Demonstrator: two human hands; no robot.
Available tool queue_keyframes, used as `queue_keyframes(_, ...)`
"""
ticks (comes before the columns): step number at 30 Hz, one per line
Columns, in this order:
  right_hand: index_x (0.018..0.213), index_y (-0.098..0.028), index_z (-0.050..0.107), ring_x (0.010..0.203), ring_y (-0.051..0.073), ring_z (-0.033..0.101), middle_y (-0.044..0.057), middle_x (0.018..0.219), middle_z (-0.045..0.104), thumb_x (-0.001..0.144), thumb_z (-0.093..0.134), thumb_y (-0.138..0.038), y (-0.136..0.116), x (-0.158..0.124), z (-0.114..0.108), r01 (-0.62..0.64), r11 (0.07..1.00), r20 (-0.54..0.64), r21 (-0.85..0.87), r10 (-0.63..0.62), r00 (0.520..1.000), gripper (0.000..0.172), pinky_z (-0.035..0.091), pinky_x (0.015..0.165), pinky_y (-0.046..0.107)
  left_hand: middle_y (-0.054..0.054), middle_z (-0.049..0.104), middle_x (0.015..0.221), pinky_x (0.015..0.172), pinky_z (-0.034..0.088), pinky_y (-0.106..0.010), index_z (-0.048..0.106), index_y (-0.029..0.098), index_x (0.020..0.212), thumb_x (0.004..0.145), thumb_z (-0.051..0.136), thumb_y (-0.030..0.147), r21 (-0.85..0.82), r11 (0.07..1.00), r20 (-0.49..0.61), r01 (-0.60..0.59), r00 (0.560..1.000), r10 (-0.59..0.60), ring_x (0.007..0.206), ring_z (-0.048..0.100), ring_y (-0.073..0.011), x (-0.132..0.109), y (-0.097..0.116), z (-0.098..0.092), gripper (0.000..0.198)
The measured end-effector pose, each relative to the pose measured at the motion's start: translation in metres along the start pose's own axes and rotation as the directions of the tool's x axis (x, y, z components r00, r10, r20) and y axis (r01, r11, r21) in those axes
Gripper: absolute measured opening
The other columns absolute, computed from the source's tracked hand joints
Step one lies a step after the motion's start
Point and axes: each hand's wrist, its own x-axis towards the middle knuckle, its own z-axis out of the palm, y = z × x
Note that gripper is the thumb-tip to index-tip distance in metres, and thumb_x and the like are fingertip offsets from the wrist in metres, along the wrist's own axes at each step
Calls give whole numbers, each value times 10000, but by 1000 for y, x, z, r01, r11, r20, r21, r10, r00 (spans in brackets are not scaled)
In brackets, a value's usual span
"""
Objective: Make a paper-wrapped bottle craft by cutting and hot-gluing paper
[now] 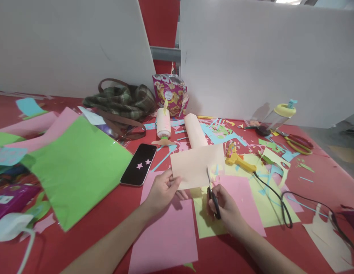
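Observation:
My left hand (164, 188) pinches the lower left corner of a cream sheet of paper (191, 163), thumb on top, holding it above the table. In my right hand (222, 203) is a pair of black-handled scissors (213, 201), fingers through the loops. The blades point up and away from me and overlap the paper's right part near its lower edge. Whether they are cutting there I cannot tell. Beneath my hands lie a pink sheet (168, 236) and a yellow sheet (208, 224). Behind the cream paper is a rolled cream tube (195, 129).
A phone (139, 164) with two pink stars lies left of my hands, beside a green sheet (80, 171). On the right are a yellow glue gun (241, 163) with a black cord, a clear bottle (275, 118) and red-yellow scissors (299, 142). A snack bag (171, 93) stands at the back.

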Motion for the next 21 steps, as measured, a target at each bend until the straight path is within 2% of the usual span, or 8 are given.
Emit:
queue_keyframes(4, 668, -218, 291, 386, 59, 417, -84, 475, 462, 710, 559, -426, 1, 0, 1, -14, 1000, -27, -11, 14, 1000, 342, 314, 350, 175, -2, 598, 632, 394, 511, -250, 459, 143, 857, 753, 485, 320, -7, 1000, 5, 1, 1000, -1, 437, 600, -143, 0, 0, 0, 208)
queue_keyframes(11, 680, -211, 316, 421, 58, 416, -73, 523, 462, 720, 541, -453, 3, 2, -2, 41, 999, 37, 4, -41, 998, 332, 319, 391, 194, 16, 570, 561, 384, 499, -249, 447, 133, 884, 761, 478, 307, -5, 1000, 40, 27, 999, -27, 438, 601, -158, 0, 0, 0, 216)
queue_keyframes(16, 645, -210, 297, 385, 49, 387, -86, 479, 442, 713, 544, -456, 2, 1, 1, 33, 999, 6, 0, -33, 999, 355, 301, 370, 180, 17, 577, 559, 402, 494, -243, 444, 136, 877, 756, 489, 295, -18, 999, 53, 45, 998, -44, 444, 603, -152, 0, 2, 0, 204)
queue_keyframes(21, 655, -216, 294, 375, 55, 394, -89, 475, 452, 729, 549, -371, 11, 2, 0, 40, 999, -31, 20, -39, 999, 308, 298, 353, 172, 29, 563, 488, 427, 479, -240, 443, 142, 853, 754, 487, 293, -94, 995, 50, 36, 998, -31, 421, 580, -138, -1, 5, 1, 185)
